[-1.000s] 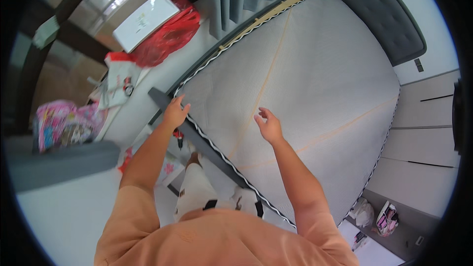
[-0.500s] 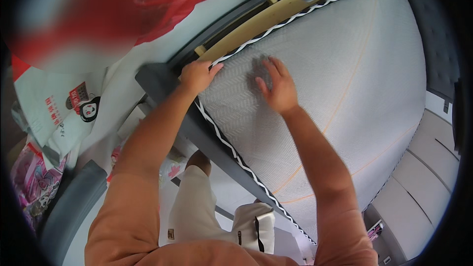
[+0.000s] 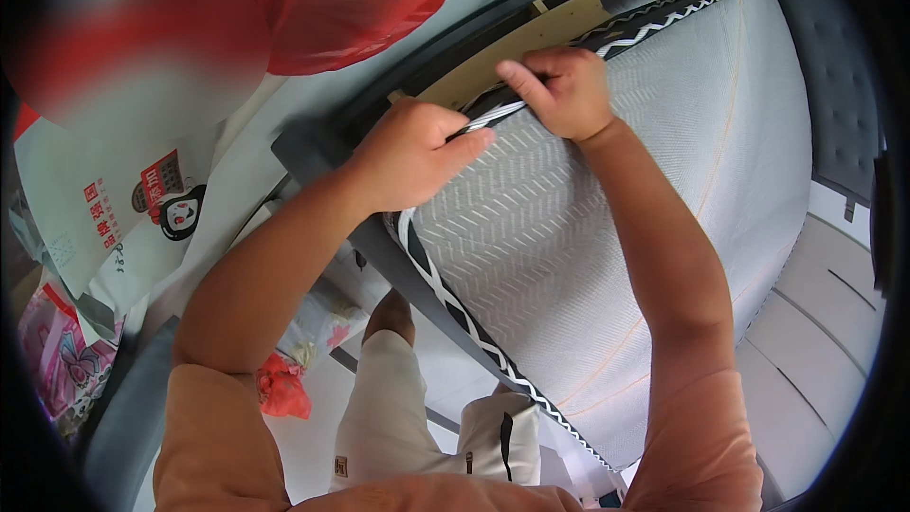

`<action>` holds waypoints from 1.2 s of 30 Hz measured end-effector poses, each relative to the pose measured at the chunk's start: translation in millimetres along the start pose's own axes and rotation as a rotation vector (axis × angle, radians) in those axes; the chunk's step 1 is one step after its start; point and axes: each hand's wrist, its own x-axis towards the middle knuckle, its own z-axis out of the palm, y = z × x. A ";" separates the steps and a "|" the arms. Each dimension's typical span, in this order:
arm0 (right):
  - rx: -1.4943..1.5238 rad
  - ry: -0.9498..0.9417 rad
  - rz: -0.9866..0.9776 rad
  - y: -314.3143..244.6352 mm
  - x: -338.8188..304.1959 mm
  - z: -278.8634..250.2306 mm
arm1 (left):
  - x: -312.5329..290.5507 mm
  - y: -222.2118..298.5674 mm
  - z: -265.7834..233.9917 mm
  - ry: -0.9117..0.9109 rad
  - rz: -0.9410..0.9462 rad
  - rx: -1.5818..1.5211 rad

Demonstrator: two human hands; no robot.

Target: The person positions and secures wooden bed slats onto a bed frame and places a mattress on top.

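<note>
A light grey mattress (image 3: 701,161) with a herringbone pattern and orange stitch lines lies on a dark grey bed frame (image 3: 308,156). Black and white braided trim (image 3: 445,301) runs along its border. At the near left corner, my left hand (image 3: 412,156) is closed on the mattress edge, thumb on top. Further along the same side, my right hand (image 3: 569,95) grips the edge too, fingers curled over the trim. The side between them looks lifted, and pale wooden slats (image 3: 464,76) show beyond it. The undersides of both grips are hidden.
Red plastic bags (image 3: 370,14) lie beyond the frame. At left are a pale printed bag (image 3: 104,213) and a pink package (image 3: 71,356). A small red bag (image 3: 282,387) rests below my left arm. A tufted grey headboard (image 3: 844,85) and white panels (image 3: 806,341) stand at right.
My right hand has moved from the mattress top to its edge and closed there. My left hand has shifted right along the edge. The mattress corner now sits higher.
</note>
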 end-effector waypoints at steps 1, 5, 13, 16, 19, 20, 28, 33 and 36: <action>-0.011 -0.017 0.086 -9.3 1.7 -10.2 | -2.5 10.0 -1.0 -0.011 -0.013 -0.039; 0.129 0.180 0.266 -41.2 13.1 -47.9 | -10.6 51.5 -4.1 -0.056 0.097 -0.138; 0.216 0.078 -0.085 -57.4 3.4 -7.9 | -67.3 12.6 -3.2 0.111 -0.252 -0.131; 0.135 -0.022 0.095 -21.8 -10.9 47.7 | -39.3 -27.8 5.2 0.150 -0.214 0.161; 0.100 -0.004 0.126 -19.0 -9.0 49.8 | -27.6 -37.9 6.3 0.157 -0.272 0.217; 0.150 0.044 0.068 -17.2 -5.5 45.0 | -27.1 -36.8 8.0 0.184 -0.274 0.268; 0.035 0.232 0.254 -14.7 -66.4 -9.1 | -20.3 -14.8 28.4 0.305 -0.255 0.820; -0.072 0.143 0.652 -44.8 -193.5 -81.9 | -28.0 9.0 53.4 0.312 -0.262 1.059; -0.020 0.185 0.841 -77.1 -261.6 -150.5 | -37.7 83.7 100.2 0.312 -0.086 0.960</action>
